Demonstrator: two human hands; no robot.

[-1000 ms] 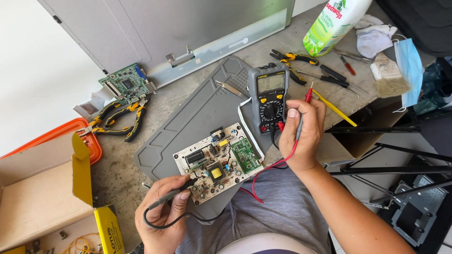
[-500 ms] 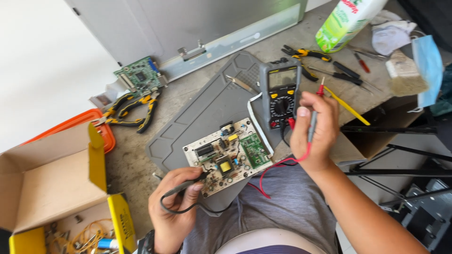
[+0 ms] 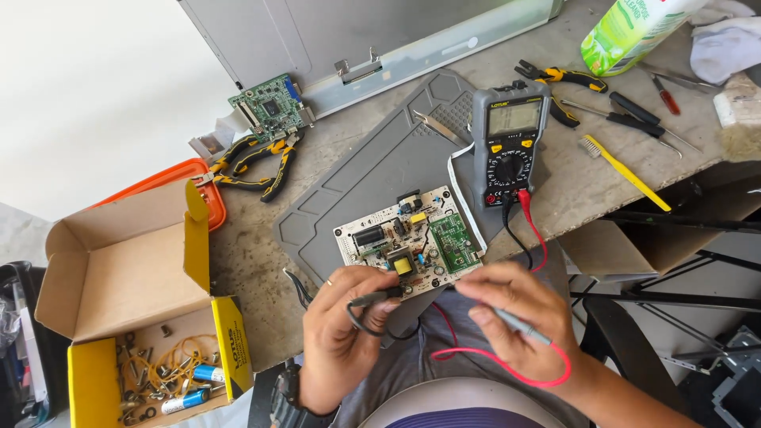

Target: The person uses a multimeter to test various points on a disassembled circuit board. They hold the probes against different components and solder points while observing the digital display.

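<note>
Bench [image 3: 261, 269]: mat [image 3: 372, 170], pliers [image 3: 254, 166].

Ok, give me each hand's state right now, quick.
Left hand: closed on the black probe, tip at the circuit board.
Right hand: closed on the red probe.

Left hand [image 3: 345, 333]: bare, thin ring on one finger, dark wristwatch [image 3: 287, 394] with chunky black strap at wrist. Right hand [image 3: 515, 317]: bare, forearm unsleeved. Lap: grey trousers [image 3: 412, 357]; purple striped shirt hem [image 3: 460, 416] below.
</note>
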